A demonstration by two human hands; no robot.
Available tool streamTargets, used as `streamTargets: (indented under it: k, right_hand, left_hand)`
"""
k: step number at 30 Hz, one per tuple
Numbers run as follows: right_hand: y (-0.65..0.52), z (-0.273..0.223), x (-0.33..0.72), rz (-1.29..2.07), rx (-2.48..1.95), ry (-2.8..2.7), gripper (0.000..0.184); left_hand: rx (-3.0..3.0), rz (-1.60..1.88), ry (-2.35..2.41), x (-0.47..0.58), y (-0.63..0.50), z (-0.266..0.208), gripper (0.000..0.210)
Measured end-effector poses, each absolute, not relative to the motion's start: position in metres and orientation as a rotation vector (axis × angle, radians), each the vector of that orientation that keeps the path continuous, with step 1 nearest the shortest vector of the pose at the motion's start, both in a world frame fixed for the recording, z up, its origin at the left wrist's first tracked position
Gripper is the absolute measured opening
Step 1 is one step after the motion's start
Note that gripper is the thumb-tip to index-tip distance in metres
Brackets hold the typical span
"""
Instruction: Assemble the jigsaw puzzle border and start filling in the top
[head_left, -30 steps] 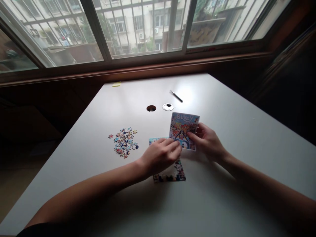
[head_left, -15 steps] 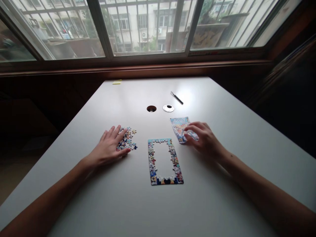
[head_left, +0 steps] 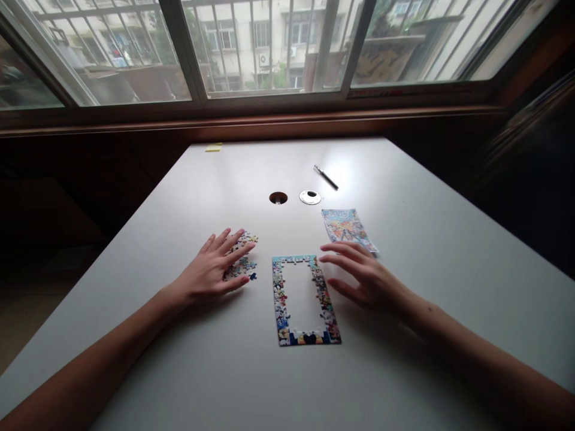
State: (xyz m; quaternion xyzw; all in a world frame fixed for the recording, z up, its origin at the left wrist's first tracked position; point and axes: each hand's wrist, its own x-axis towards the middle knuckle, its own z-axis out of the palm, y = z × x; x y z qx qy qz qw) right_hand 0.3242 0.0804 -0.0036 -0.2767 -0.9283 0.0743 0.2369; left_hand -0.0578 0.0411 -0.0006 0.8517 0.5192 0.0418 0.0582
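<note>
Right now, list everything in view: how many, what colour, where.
Table: one, white, foreground
Puzzle border: one, multicoloured, centre
Loose puzzle pieces: uncountable, multicoloured, left of border
Picture sheet: one, blue and orange, beyond border, right
Hole: one, dark, mid-table
Round cover: one, silvery, right of hole
Pen: one, black and silver, beyond cover
Small strips: count unclear, yellow, far left corner
Window: one, grey-framed, behind table
Buildings: count unclear, pale, outside
Left grip: one, bare, over pieces
Right grip: one, bare, beside border

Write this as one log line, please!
left hand: over loose jigsaw pieces | right hand: open beside jigsaw border | picture sheet: on table
</note>
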Motion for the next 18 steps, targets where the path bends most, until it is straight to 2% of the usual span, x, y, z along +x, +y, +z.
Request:
streamTargets:
  k: [4,6,10,14,18]
  right_hand:
    - [0.066,-0.01,0.313,0.273,-0.679,-2.715,0.068]
    - [0.065,-0.014,0.313,0.31,-0.677,-2.736,0.075]
    - [0.068,-0.017,0.317,0.344,-0.659,-2.729,0.076]
    - [0.07,-0.017,0.323,0.351,-0.647,-2.73,0.074]
    - [0.069,-0.015,0.324,0.384,-0.669,-2.714,0.071]
  left_hand:
    - [2.555,0.183,1.597,-0.047,0.043,-0.001,0.069]
    - [2.551,0.215,1.598,-0.044,0.044,-0.001,0.067]
    - [2.556,0.403,1.599,-0.048,0.04,0.002,0.06]
    - [2.492,0.685,1.654,-0.058,0.033,0.005,0.039]
    - [2.496,0.746,1.605,-0.063,0.027,0.008,0.032]
